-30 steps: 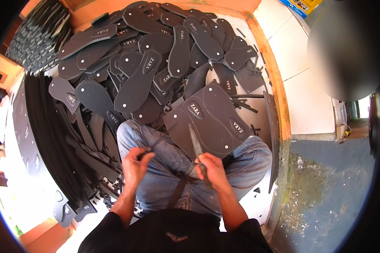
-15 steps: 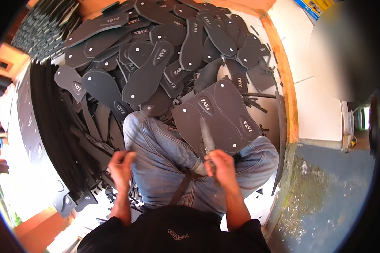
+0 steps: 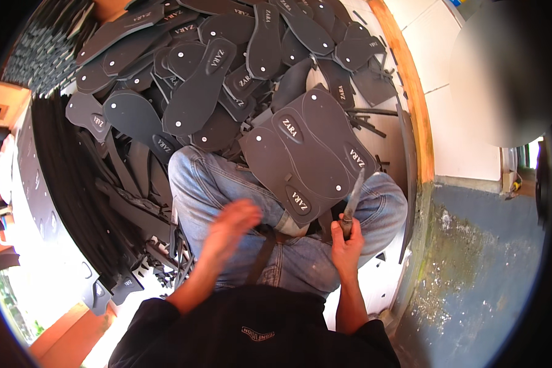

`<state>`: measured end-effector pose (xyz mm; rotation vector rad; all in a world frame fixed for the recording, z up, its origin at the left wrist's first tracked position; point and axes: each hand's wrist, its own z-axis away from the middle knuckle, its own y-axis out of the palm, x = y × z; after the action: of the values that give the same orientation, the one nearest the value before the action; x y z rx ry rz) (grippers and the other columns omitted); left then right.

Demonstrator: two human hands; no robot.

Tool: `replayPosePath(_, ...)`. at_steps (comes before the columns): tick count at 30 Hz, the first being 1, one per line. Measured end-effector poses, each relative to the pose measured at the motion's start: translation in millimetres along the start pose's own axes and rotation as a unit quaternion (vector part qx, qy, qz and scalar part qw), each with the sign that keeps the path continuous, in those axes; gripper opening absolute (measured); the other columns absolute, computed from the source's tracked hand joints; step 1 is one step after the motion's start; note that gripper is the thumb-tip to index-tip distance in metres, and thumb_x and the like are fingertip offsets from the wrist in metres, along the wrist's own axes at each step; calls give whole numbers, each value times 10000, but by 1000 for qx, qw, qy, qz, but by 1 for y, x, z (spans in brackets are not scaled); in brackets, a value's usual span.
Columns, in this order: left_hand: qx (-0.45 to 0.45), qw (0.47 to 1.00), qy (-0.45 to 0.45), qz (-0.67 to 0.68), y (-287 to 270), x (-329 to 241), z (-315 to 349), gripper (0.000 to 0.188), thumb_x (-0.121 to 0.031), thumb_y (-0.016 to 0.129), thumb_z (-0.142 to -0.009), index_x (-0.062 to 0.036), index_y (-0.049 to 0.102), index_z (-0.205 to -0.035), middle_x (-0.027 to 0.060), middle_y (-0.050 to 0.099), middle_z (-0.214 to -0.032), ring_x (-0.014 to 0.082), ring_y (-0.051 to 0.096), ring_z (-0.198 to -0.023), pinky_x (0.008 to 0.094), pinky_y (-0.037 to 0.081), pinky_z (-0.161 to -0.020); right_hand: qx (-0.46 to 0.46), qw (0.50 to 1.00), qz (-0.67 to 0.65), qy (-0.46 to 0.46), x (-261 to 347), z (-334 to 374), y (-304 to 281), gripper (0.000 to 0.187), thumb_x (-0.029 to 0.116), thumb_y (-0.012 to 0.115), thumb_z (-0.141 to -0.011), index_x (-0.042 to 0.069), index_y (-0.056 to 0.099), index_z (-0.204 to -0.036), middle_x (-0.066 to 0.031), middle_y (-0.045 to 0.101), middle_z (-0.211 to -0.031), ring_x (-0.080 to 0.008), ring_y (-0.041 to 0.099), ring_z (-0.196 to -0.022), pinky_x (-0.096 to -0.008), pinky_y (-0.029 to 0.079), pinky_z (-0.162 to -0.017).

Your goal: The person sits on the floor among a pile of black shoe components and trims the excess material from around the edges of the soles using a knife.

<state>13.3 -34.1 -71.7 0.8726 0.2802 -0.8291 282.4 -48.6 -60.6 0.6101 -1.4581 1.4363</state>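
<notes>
My right hand is closed round the handle of a knife, its blade pointing up and away beside my right knee. The knife's tip lies over the right edge of a dark grey foam sheet. Marked with insole outlines, white dots and pale lettering, this sheet rests across my lap and crossed legs. My left hand, blurred by motion, hovers over my left thigh, short of the sheet's near left edge. Its fingers look stretched out with nothing in them.
Cut dark insoles lie in a large heap beyond my knees. Stacked dark sheets stand on the left, with offcut strips beside them. A wooden edge runs along the right, above a grey floor.
The knife has moved right, off the middle of the foam sheet to its right edge. My left hand has swung right from beside my left knee to over my thigh. The view has shifted slightly.
</notes>
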Motion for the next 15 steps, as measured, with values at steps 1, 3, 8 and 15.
replayPosePath(1, -3, 993, -118, 7, 14, 24, -13, 387, -185, 633, -854, -2, 496, -1167, 130, 600, -1050, 239, 591, -966, 352, 460, -904, 4, 1000, -19, 3, -7, 2, 0, 271, 101, 633, -860, -13, 526, -1082, 0, 505, -647, -72, 468, -591, -230, 397, -538)
replayPosePath(3, -49, 978, -198, -31, 45, 58, -34, 404, -216, 650, -852, -16, 499, -1168, 114, 596, -1055, 213, 589, -979, 332, 466, -892, -10, 996, -86, 22, 9, 3, 1, 241, 102, 627, -864, -11, 527, -1052, -1, 496, -640, -70, 466, -580, -228, 390, -518)
replayPosePath(8, -105, 993, -27, 40, 82, 78, -63, 420, -273, 643, -865, -25, 504, -1175, 92, 600, -1073, 181, 594, -982, 329, 491, -859, 4, 978, -189, 88, 21, 11, -11, 185, 91, 580, -885, 15, 495, -1030, -2, 498, -669, -70, 469, -566, -217, 394, -513)
replayPosePath(15, -85, 993, 20, 84, 70, 11, -5, 344, -274, 566, -915, -12, 542, -1137, 98, 623, -1062, 190, 632, -910, 327, 536, -795, 123, 984, -117, 47, 31, 31, -31, 173, 89, 581, -884, 22, 489, -1015, -10, 495, -642, -66, 464, -512, -221, 381, -470)
